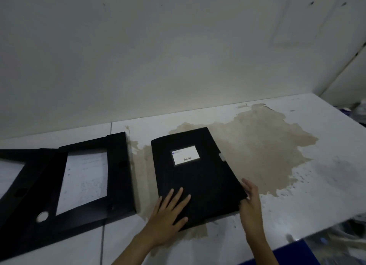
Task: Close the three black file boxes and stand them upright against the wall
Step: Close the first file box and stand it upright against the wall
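A closed black file box point(198, 177) with a white label lies flat on the white table point(326, 146), right of centre. My left hand point(168, 215) rests flat on its near left corner, fingers spread. My right hand point(250, 201) touches its near right edge, fingers around the corner. A second black file box point(116, 171) lies open to the left, white paper showing inside. A third open black box point(17, 185) overlaps it at the far left, partly cut off by the frame.
A stained white wall point(178, 67) rises behind the table. A large beige stain point(267, 146) covers the table right of the closed box. The table's right edge drops off to clutter and a blue object point(287, 253) at bottom right.
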### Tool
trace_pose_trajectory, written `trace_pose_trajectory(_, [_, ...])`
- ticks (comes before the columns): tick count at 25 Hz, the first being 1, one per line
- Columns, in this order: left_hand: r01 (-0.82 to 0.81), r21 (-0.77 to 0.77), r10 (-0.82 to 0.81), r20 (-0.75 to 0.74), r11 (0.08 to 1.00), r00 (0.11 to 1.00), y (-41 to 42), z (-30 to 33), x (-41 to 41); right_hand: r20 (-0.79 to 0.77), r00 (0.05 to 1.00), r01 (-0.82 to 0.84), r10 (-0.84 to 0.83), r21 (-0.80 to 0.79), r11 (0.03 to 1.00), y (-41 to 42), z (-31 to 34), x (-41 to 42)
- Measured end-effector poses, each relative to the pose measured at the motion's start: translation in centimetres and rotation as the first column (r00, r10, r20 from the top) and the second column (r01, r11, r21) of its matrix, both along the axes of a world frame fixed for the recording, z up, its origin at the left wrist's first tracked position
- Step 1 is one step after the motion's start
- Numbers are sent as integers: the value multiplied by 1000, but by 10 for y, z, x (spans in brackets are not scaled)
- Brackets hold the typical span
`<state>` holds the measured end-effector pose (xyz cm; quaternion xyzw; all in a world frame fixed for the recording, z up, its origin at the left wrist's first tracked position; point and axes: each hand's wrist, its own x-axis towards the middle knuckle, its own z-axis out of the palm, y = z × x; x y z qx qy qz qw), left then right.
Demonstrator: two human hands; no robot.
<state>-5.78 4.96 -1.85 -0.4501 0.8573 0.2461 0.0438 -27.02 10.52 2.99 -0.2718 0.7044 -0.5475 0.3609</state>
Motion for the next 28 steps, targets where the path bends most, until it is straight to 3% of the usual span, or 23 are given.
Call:
trace_pose_trajectory(1, [23, -158, -15, 49, 987, 999, 2, -10, 3, -6, 992, 122, -123, -62, 991, -2, -1, 0])
trace_pose_trajectory(3, [41, -138, -13, 199, 990, 980, 7, -19, 6, -96, 962, 244, -258, -133, 961, -10, -1, 1])
trace_pose_trajectory(4, [62, -152, -24, 244, 986, 970, 8, -21, 5, -185, 955, 211, -230, -118, 970, -15, -3, 3])
trace_pose_trajectory(6, [124, -131, -86, 263, 984, 961, 7, -21, 4, -430, 903, 14, -18, -13, 1000, -29, -15, 7])
trace_pose_trajectory(9, [146, -128, -116, 214, 981, 970, 5, -22, 4, -705, 618, -162, 347, 318, 934, -42, -42, 13])
trace_pose_trajectory(12, [16, -60, -5, 180, 998, 984, 5, -17, 6, -619, 557, -127, 554, 595, 793, -49, -63, 12])
trace_pose_trajectory(14, [-77, -87, 76, -22, 993, 997, 5, -15, 5, -612, 495, -122, 617, 655, 746, -50, -63, 11])
trace_pose_trajectory(17, [-340, 232, 386, -194, 911, 902, -7, -4, 2, -675, 424, -115, 604, 621, 776, -52, -59, 2])
trace_pose_trajectory(19, [-475, 402, 599, -281, 783, 750, -13, 1, 2, -614, 526, -168, 588, 603, 780, -54, -57, -5])
trace_pose_trajectory(22, [-495, 482, 683, -387, 723, 620, -15, 11, 5, -456, 748, -278, 482, 444, 852, -47, -45, -5])
trace_pose_trajectory(24, [-492, 553, 734, -415, 672, 537, -17, 25, 12, -289, 890, -256, 353, 323, 911, -39, -39, 0])
trace_pose_trajectory(26, [-459, 606, 756, -448, 649, 478, -17, 40, 24, -136, 968, -173, 211, 244, 954, -31, -32, 10])
trace_pose_trajectory(28, [-460, 598, 754, -492, 656, 436, -19, 55, 36, -63, 986, -141, 152, 160, 977, -31, -16, 23])
